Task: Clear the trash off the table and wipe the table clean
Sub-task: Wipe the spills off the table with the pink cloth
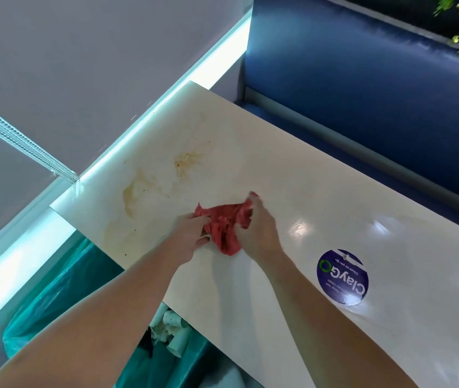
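On a cream tabletop, the left hand and right hand each grasp a bunched red cloth in their grip, brown stains at its eleven o'clock (trash bin at seven).

Left hand and right hand together, fingers curled.

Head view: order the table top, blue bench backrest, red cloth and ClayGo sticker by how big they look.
1. table top
2. blue bench backrest
3. red cloth and ClayGo sticker: about alike; the cloth is bunched and partly covered, so no ranking.
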Available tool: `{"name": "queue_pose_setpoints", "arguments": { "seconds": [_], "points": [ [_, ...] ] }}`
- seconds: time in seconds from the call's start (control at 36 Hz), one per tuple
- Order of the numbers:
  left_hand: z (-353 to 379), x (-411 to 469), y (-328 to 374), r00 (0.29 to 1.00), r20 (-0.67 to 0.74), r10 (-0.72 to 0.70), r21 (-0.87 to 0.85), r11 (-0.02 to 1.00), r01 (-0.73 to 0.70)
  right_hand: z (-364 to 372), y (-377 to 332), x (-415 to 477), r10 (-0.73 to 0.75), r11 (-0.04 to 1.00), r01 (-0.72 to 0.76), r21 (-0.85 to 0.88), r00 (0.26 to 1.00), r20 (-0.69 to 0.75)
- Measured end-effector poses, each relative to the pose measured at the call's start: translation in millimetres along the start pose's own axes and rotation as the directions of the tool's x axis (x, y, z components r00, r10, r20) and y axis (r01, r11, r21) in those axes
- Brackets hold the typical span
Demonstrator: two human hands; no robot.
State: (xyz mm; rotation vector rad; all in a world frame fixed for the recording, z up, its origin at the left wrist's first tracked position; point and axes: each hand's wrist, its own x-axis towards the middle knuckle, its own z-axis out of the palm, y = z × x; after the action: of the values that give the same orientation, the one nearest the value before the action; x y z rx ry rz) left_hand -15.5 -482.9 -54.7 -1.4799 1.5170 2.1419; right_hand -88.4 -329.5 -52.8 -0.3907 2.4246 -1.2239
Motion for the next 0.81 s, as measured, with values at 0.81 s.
{"name": "queue_pose_setpoints", "arguments": {
  "seconds": [0.81],
  "points": [
    [1.5, -7.4, 9.0, 0.940, 0.291, 0.179, -0.197, 0.973, -0.124, 22.2, 11.0, 4.3, 0.565, 0.581, -0.412, 0.702, 0.825, 0.016]
  ]
}}
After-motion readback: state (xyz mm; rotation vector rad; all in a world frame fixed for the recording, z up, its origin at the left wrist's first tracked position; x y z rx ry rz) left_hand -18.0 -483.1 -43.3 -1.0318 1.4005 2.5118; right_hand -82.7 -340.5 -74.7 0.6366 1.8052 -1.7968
